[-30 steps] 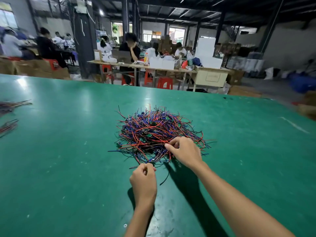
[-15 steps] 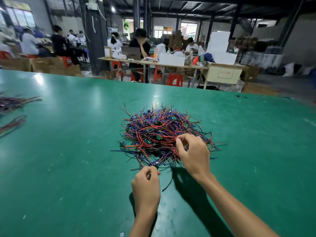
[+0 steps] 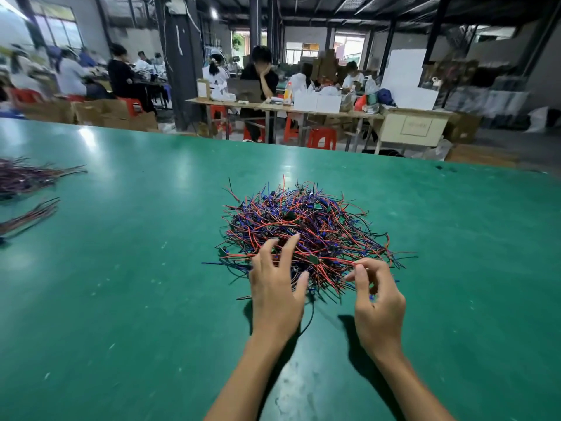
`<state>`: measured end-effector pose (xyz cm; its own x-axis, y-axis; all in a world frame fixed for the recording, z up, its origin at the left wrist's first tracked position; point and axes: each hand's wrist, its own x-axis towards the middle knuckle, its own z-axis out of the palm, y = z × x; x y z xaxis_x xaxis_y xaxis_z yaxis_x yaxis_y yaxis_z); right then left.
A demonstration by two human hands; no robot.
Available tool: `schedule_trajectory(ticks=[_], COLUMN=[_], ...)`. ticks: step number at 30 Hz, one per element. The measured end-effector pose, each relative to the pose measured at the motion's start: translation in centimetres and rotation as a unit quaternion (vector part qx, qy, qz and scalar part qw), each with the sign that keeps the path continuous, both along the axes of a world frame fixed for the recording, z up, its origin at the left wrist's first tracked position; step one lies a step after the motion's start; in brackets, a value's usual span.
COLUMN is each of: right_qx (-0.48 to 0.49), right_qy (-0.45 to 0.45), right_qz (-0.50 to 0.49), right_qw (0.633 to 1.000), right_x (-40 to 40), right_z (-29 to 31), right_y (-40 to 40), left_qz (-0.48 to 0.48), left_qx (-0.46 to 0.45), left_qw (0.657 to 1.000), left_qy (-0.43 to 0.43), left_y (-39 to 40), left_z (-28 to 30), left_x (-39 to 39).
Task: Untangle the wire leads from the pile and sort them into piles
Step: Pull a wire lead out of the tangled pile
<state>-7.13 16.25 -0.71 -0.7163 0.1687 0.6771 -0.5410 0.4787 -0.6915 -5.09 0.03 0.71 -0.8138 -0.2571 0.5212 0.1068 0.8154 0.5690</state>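
Both hands shifted: left hand point(image 3: 277, 287) now spreads open over pile point(image 3: 303, 226).

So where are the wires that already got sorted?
In the head view, two sorted wire bundles lie at the far left edge of the green table, well away from the tangled wire pile.

One tangled heap of thin red, blue and black wire leads point(image 3: 303, 229) sits mid-table, its strands too many to count. Two smaller sorted bundles of the same leads lie at the far left: one thick point(image 3: 27, 177), one slim point(image 3: 30, 215). Two bare hands: left point(image 3: 277, 287), right point(image 3: 378, 308). One green table point(image 3: 121, 268).
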Motion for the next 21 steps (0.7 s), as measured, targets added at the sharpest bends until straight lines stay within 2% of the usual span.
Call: schedule_trajectory(ticks=[2,4,9,13,15,16,18,20,21], right_qx=[-0.016,-0.034,-0.069,-0.009,0.026,0.052,0.068,-0.033,-0.092], right_qy=[0.014,0.019,0.018,0.089,0.123,0.103,-0.018,-0.134,-0.157], right_qz=[0.011,0.017,-0.021,-0.134,-0.114,-0.079,0.011,0.139,0.177], right_qw=[1.000,0.999,0.997,0.987,0.985,0.990,0.997,0.981,0.967], right_x=[0.3,0.5,0.5,0.7,1.3,1.6,2.2,2.8,2.9], right_z=[0.2,0.5,1.2,1.8,2.1,2.2,2.4,2.6,2.7], right_y=[0.4,0.7,1.2,2.0,2.0,1.9,1.1,-0.3,-0.7], left_qz=[-0.061,-0.080,-0.104,-0.109,-0.122,-0.131,-0.134,-0.133,-0.134], left_qx=[-0.065,-0.065,-0.008,0.044,0.113,0.142,0.145,0.090,0.058], left_qw=[0.996,0.995,0.988,0.976,0.968,0.962,0.956,0.957,0.957], left_qy=[-0.019,0.015,0.115,0.183,0.189,0.193,0.219,0.243,0.250], left_y=[0.3,0.4,0.3,0.8,1.0,1.1,1.2,1.2,1.1], left_z=[-0.5,-0.6,-0.2,0.1,0.2,0.2,0.2,0.0,-0.1], left_x=[-0.6,-0.9,0.0,0.9,1.1,1.1,1.2,1.2,1.3])
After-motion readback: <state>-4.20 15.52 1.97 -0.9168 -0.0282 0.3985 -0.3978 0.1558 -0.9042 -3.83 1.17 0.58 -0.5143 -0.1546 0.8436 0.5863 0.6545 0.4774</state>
